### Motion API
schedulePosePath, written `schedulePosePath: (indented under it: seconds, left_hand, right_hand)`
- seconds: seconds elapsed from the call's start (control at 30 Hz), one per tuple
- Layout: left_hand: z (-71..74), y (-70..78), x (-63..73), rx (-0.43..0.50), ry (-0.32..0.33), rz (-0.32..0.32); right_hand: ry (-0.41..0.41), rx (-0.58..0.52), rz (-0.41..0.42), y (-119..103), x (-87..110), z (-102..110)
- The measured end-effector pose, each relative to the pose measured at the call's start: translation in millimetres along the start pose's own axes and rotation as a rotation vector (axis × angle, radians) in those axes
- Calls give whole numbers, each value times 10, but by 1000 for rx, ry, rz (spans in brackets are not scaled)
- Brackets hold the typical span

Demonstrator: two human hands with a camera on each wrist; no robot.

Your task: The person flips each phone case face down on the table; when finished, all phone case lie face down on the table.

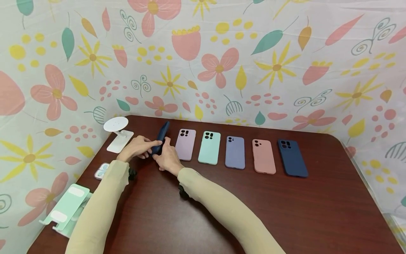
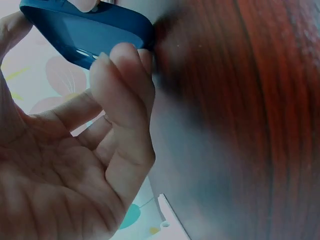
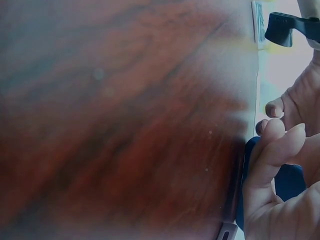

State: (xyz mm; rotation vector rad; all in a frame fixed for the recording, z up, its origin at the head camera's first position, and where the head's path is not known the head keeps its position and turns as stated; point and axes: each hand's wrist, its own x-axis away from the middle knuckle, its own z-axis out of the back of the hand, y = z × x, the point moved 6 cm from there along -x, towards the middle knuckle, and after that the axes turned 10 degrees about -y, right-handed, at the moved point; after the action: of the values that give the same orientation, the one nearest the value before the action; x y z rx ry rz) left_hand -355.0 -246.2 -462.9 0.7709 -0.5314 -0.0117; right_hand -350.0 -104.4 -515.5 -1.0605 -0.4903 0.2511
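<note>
A dark blue phone case [image 1: 162,132] stands tilted up off the table near its back left, between the two hands. My left hand [image 1: 137,147] grips it from the left, its fingers bent at the case's edge. From the right, my right hand [image 1: 168,156] holds the lower part with thumb and fingers. In the left wrist view the hollow inside of the case [image 2: 100,22] shows. The right wrist view has the right hand [image 3: 270,185] partly covering the case [image 3: 290,181]. Just right of the hands lies a lilac phone case [image 1: 185,145].
Rightward in a row lie mint [image 1: 209,148], periwinkle [image 1: 235,152], pink [image 1: 264,156] and dark blue [image 1: 292,158] cases. A white stand [image 1: 120,141] is at the back left. A mint green stand [image 1: 68,208] and a small pale item [image 1: 100,171] sit by the left sleeve.
</note>
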Motion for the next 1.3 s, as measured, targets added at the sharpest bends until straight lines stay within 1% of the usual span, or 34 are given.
schedulePosePath:
  seconds: [0.1,0.2,0.3,0.33,0.47,0.53,0.6,0.7,0.8,0.9,1.03,1.3]
  left_hand:
    - [-11,-22,14,44,-19,-30]
    - [-23,-27,21,102,-46,-68]
    - [-23,-31,11,148,-59,-100]
    - [-23,-34,5,157,-63,-110]
    - [9,-38,10,185,-50,-136]
    - [40,-21,31,190,-26,-166]
    - [81,15,73,187,15,-209]
    - [145,85,150,147,85,-281]
    - [184,146,222,101,131,-321]
    - [198,176,258,66,151,-332]
    - [211,166,268,37,167,-321]
    - [228,108,244,32,162,-305]
  right_hand:
    - [3,12,-3,-64,58,0]
    - [9,17,-6,-156,158,26]
    - [21,21,-8,-225,242,55]
    - [13,9,-13,-251,277,71]
    - [1,10,-39,-248,279,72]
    - [-8,6,-52,-241,269,65]
    - [-7,2,-58,-234,250,61]
    - [-13,0,-69,-222,232,50]
    - [-15,9,-79,-212,222,46]
    - [-12,20,-89,-203,217,45]
    - [-11,37,-90,-199,208,41]
    - [-4,58,-94,-196,204,35]
